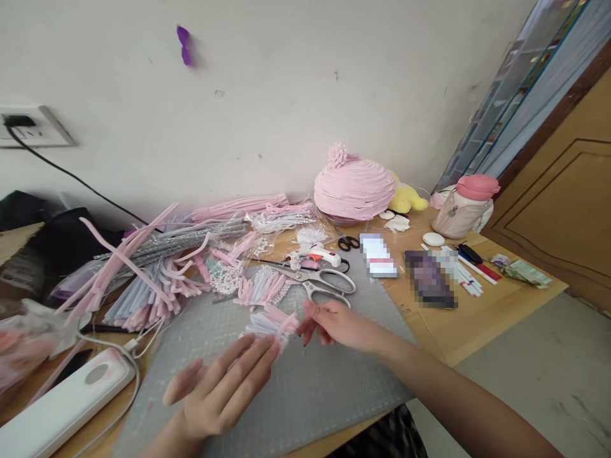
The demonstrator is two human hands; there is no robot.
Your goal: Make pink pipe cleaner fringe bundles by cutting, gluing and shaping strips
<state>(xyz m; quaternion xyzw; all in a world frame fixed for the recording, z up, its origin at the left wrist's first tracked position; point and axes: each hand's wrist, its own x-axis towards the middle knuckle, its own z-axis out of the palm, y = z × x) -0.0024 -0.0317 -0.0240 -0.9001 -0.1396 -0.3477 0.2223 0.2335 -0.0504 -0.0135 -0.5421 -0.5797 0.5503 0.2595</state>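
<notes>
A small bunch of short pink and pale blue-white pipe cleaners [272,320] lies on the grey cutting mat [334,394]. My left hand [224,385] is open, its fingers stretched out flat against the near side of that bunch. At the bunch's right end is my right hand [337,324], its fingers loosely bent and apart, with no object visible in them; whether the fingertips touch the bunch I cannot tell. Just beyond lie a second bunch of cut pipe cleaners [261,286] and grey-handled scissors [317,282].
Behind the mat are a white-and-orange glue gun [322,256], black-handled scissors [348,243] and a pink coiled bundle [354,187]. Long pipe cleaners [143,289] and a white power bank-like box [71,404] are left. Right are two phones [379,256] and a bottle [463,207].
</notes>
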